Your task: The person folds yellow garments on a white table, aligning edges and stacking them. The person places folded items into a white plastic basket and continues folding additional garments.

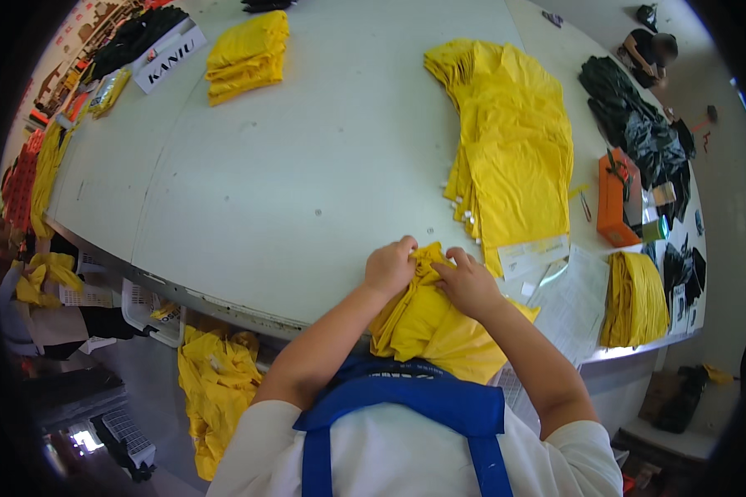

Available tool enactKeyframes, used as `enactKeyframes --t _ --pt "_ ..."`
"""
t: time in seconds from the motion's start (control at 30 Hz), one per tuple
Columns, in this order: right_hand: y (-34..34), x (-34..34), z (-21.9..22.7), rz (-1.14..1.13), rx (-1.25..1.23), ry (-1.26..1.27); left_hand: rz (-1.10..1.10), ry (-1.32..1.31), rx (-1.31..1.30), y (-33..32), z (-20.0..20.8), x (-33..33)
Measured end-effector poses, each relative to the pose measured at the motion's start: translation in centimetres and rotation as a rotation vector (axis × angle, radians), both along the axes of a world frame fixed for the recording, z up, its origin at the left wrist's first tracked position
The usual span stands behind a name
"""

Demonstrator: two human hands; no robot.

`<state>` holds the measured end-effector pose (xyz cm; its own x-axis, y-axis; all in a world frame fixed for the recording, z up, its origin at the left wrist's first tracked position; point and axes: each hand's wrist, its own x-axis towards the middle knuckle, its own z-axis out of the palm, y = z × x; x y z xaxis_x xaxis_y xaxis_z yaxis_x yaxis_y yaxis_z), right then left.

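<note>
A crumpled yellow garment (439, 327) of thin, slightly shiny cloth lies bunched at the table's near edge, right in front of my body. My left hand (389, 267) is closed on the bunched upper end of it, at the left side. On the other side of the same gathered part, my right hand (470, 286) pinches the cloth with bent fingers. Both hands are close together, and the folds between them hide what the fingertips hold. Just beyond my right hand lies a fanned stack of yellow garments (518, 141) with small white tags along its left edge.
Folded yellow stacks sit at the far left (249, 58) and near right (636, 298) of the pale table (282, 190). At right are papers (568, 290), an orange box (617, 203) and dark garments (638, 124). Yellow cloth (215, 389) hangs below the left edge. People work far right and left.
</note>
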<state>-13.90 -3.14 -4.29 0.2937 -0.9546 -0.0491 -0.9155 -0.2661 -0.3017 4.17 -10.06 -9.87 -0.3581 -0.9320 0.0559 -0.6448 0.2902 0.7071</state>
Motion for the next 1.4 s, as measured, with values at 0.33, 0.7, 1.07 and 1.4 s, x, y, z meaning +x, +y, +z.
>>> enactKeyframes --t 0.33,0.7,1.07,1.4 --pt "-0.6 1.6 -0.2 0.014 -0.018 0.091 -0.137 -0.111 -0.182 -1.1 0.5 -0.9" --pt "-3.8 0.0 -4.4 -0.651 0.159 -0.394 -0.346 -0.107 -0.439 0.2 2.7 -1.4" --pt "-2.2 0.0 -6.5 -0.512 0.001 -0.508 -0.106 -0.014 1.136 2.4 -1.6 6.0" --pt "4.3 5.7 1.3 0.039 -0.22 -0.225 0.249 0.85 1.382 5.0 0.2 3.8"
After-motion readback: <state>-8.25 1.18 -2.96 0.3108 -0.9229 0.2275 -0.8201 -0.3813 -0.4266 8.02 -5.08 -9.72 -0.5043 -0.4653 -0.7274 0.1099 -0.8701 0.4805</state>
